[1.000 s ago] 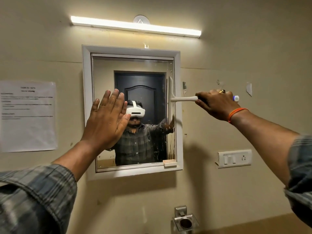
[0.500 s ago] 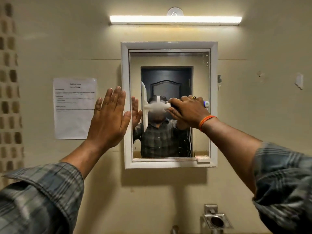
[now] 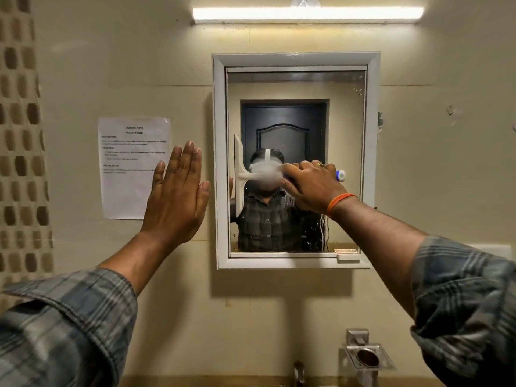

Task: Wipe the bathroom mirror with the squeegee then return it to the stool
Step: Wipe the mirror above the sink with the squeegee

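The wiping step is under way: the white-framed mirror (image 3: 372,163) hangs on the beige wall, and the squeegee (image 3: 239,174) stands with its blade upright against the glass near the left edge, its white handle running rightward into the right hand (image 3: 312,185). That hand's grip is wrapped tight round the handle, the blue end cap poking out beyond the fingers. The left hand (image 3: 177,196) is flat and spread, palm to the wall just beside the mirror's left frame, holding nothing. Streaks and droplets show on the lower right of the glass, so in my judgement the pass is reaching its left limit and more glass remains; the next move calls for lifting or turning the blade, resetting it lower or higher, and drawing it across with even pressure. The stool is not in view, so the return is yet to come. Compared with half a second ago, the blade sits slightly closer to the left frame, and a second ago it was at the right edge.
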